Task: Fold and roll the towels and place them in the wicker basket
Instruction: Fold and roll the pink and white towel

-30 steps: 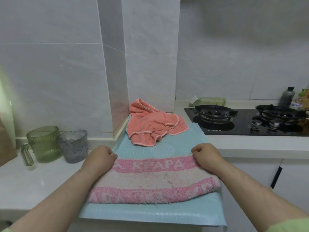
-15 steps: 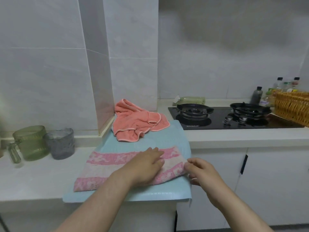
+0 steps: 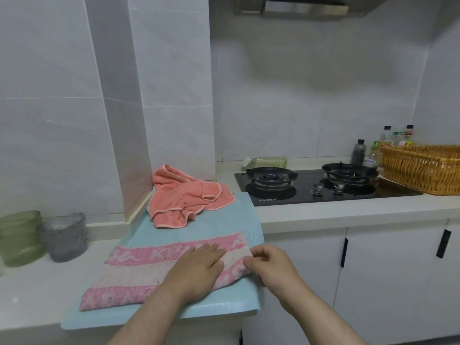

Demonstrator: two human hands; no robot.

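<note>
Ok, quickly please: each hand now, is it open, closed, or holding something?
Left hand: open, lying flat on the folded pink-and-white striped terry towel.
Right hand: closed, pinching that towel's right end.

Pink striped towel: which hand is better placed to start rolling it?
Right, probably. The right hand pinches the right end of the pink striped towel, where a roll could begin; the left hand lies flat on it, suited to steadying.

A home kitchen is showing here: a two-burner gas hob [image 3: 311,195] is sitting in the white counter [image 3: 348,211], a range hood [image 3: 303,7] hanging above, tiled walls [image 3: 298,95] standing behind, cabinet doors [image 3: 393,270] below.
</note>
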